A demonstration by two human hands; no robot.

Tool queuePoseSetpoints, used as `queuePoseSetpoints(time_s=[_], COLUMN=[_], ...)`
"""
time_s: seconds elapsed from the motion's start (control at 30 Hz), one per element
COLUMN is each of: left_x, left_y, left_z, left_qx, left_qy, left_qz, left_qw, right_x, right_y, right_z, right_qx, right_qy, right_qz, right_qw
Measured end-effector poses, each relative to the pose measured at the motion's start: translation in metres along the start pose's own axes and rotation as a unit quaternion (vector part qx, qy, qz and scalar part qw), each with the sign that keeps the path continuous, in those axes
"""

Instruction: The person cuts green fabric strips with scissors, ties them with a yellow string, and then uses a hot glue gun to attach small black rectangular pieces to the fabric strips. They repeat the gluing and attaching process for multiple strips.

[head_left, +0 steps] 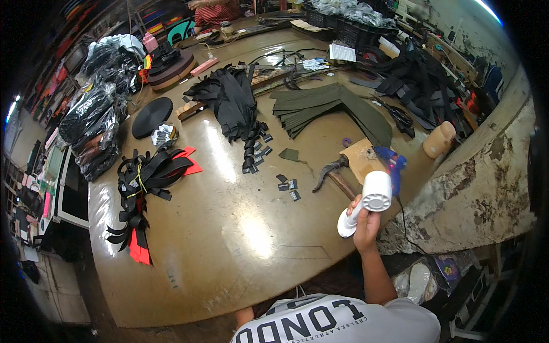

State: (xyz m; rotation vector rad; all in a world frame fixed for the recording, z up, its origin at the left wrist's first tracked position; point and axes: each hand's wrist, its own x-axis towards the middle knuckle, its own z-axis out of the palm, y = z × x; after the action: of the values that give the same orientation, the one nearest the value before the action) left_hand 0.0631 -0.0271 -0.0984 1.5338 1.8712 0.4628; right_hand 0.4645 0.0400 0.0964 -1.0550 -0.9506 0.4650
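Observation:
My right hand [366, 226] is wrapped round the handle of a white handheld fan [377, 186] with a round head and a disc-shaped base, at the table's right edge. Just beyond it lie a hammer [343, 184] with a dark curved claw and a wooden handle, a wooden board [361, 157] and a blue glue gun [393, 171] with a cord. Of my left arm only a bit of skin [244, 316] shows at the table's front edge; the hand itself is hidden.
On the brown table [200, 251] lie black straps with red ends [140, 186], a bundle of black strips [229, 103], olive fabric strips [337, 106] and several small dark labels [293, 184]. A rough wall [469, 200] borders the right side. Another person [217, 12] is at the far end.

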Motion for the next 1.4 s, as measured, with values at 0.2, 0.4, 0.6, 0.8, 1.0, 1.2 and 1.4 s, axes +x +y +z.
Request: queuePoseSetpoints(time_s=[0.2, 0.4, 0.6, 0.8, 1.0, 1.2, 1.4], left_x=[-0.003, -0.003, 0.009, 0.020, 0.046, 0.064, 0.071], left_y=[0.028, 0.106, 0.175, 0.167, 0.129, 0.117, 0.125], left_z=[-0.028, -0.160, -0.250, -0.207, -0.230, -0.223, -0.215], left_qx=[0.000, 0.027, -0.210, -0.190, -0.145, -0.113, -0.092], left_qy=[-0.085, -0.563, -0.231, 0.083, 0.212, 0.214, 0.263], left_qz=[0.036, 0.056, 0.153, 0.229, 0.162, 0.146, 0.156], left_qw=[0.996, 0.824, 0.938, 0.951, 0.953, 0.959, 0.948], right_x=[0.000, -0.022, -0.059, -0.056, -0.052, -0.044, -0.128], right_y=[-0.019, -0.041, -0.037, -0.043, -0.052, -0.049, 0.048], right_z=[0.020, 0.108, 0.215, 0.268, 0.208, 0.047, -0.076], right_qx=[0.023, -0.011, 0.122, 0.032, -0.042, 0.057, -0.547], right_qy=[-0.048, -0.345, -0.573, -0.610, -0.661, -0.678, -0.313], right_qz=[0.055, 0.171, 0.116, -0.107, 0.030, 0.432, 0.295], right_qw=[0.997, 0.923, 0.802, 0.785, 0.748, 0.593, 0.718])
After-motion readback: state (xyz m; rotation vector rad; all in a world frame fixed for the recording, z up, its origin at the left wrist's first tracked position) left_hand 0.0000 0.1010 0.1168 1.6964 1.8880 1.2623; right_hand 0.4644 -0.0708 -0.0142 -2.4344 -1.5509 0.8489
